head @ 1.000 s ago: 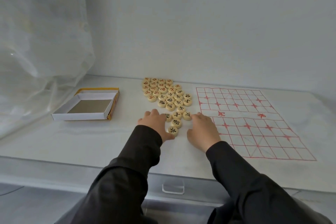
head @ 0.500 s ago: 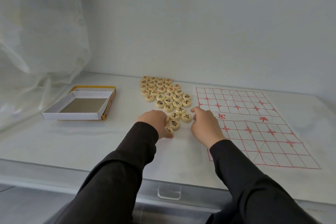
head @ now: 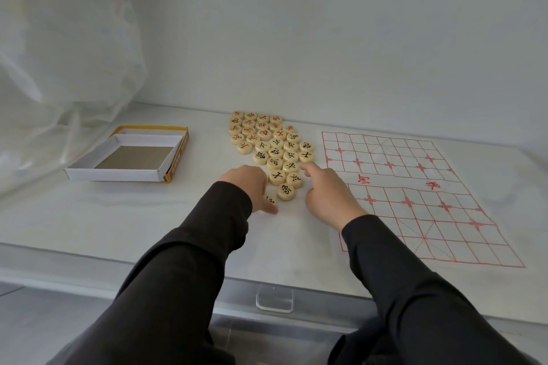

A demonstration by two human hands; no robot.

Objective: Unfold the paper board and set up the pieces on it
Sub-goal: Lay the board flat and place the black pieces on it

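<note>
The unfolded paper board [head: 415,195], white with a red grid, lies flat on the right of the table. Several round wooden chess pieces [head: 271,145] with red or black characters lie face up in a tight cluster left of the board. My left hand [head: 249,187] is at the cluster's near left end, its curled fingers and thumb pinching the nearest piece [head: 270,199], which is half hidden under the hand. My right hand [head: 329,195] rests at the cluster's near right side, index finger stretched out beside the pieces, holding nothing.
An open white cardboard box [head: 89,173] with a yellow edge sits at the left of the white table [head: 118,216]. A sheer curtain [head: 59,53] hangs at far left. A wall stands close behind. A clear plastic handle [head: 274,301] is at the table's front edge.
My left hand has slid right over the nearest piece, covering half of it. My right hand has shifted forward, its index finger reaching further along the cluster's edge. The view has drifted slightly.
</note>
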